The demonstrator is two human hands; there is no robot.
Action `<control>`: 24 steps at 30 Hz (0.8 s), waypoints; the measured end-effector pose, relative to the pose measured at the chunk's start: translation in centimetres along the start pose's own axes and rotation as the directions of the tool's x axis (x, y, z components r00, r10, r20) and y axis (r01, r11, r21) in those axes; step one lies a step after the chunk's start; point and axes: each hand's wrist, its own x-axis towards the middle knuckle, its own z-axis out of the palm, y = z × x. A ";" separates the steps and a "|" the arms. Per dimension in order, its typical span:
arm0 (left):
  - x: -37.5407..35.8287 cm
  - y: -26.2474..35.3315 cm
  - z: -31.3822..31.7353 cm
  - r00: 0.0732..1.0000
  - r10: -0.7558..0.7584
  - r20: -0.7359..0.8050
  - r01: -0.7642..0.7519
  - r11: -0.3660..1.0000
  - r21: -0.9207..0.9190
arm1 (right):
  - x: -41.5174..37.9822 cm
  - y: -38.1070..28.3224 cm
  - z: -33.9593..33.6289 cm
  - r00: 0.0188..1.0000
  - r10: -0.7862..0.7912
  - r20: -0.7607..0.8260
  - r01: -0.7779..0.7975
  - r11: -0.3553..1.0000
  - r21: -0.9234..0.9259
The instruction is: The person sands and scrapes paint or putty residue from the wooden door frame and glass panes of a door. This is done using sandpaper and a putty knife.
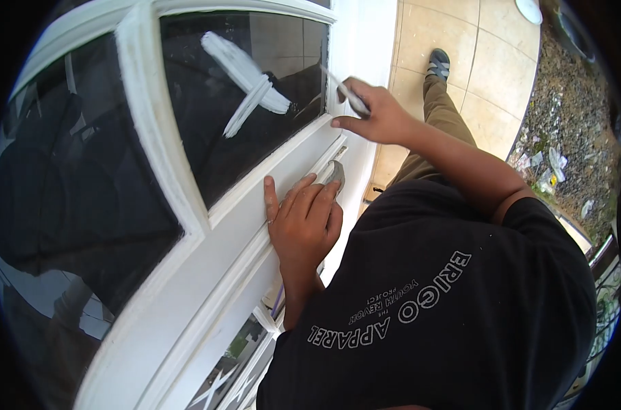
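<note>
A slim pale tool (355, 102) with a thin tip sits in the closed fingers of my right hand (379, 116), its tip at the right edge of the glass pane. Lower down, my left hand (304, 215) rests on the white door rail, little finger stretched out apart from the others. From beneath its index and middle fingertips sticks out a grey curved piece (337, 176), partly hidden by the fingers. The dark glass pane (194, 130) carries a broad cross of white paint (245, 78). White frame strips (150, 102) border it.
To the left is another dark, reflecting pane (71, 184). Below are further panes with white crosses (215, 389). Beige floor tiles (495, 61) reach a gravel strip (570, 123) with litter at the right. My shoe (438, 65) stands on the tiles.
</note>
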 end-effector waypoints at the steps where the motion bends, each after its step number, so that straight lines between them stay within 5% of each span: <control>1: -0.1 0.1 0.0 1.000 -0.008 -0.023 0.008 1.000 -0.001 | 0.0 1.3 1.2 0.996 -0.091 -0.003 0.091 0.995 0.046; 2: -0.1 0.1 0.1 1.000 -0.001 -0.027 0.001 1.000 -0.002 | 0.4 2.8 2.4 0.918 -0.386 -0.087 0.383 0.922 -0.052; 5: -0.1 -0.1 0.4 0.998 0.032 -0.059 -0.033 0.999 -0.016 | 0.4 0.3 3.1 0.813 -0.581 -0.048 0.562 0.804 -0.194; 6: -0.3 -0.2 0.4 0.997 0.048 -0.057 -0.049 0.998 -0.029 | 0.2 0.6 3.2 0.807 -0.589 -0.044 0.571 0.796 -0.202; 8: -0.7 -0.2 0.3 0.996 0.066 -0.052 -0.067 0.997 -0.025 | -0.6 1.4 3.0 0.852 -0.389 0.351 0.483 0.842 -0.241; 10: -0.7 -0.1 0.2 0.994 0.092 -0.064 -0.093 0.995 -0.019 | -0.4 0.7 2.8 0.850 -0.392 0.352 0.498 0.818 -0.289; 12: -1.2 0.2 0.1 0.993 0.104 -0.049 -0.106 0.993 -0.050 | -0.3 -0.2 3.3 0.845 -0.511 0.159 0.534 0.815 -0.223; 17: -2.8 0.1 0.0 0.985 0.137 -0.105 -0.148 0.984 -0.096 | -0.4 1.3 3.2 0.887 -0.366 0.281 0.454 0.802 -0.388; 20: -3.2 0.4 -0.1 0.981 0.137 -0.135 -0.155 0.978 -0.137 | -0.1 -0.2 2.4 0.827 -0.543 0.145 0.554 0.746 -0.368; 24: -4.3 0.8 0.1 0.971 0.168 -0.172 -0.197 0.966 -0.168 | 0.5 -1.7 2.4 0.854 -0.460 0.245 0.520 0.732 -0.440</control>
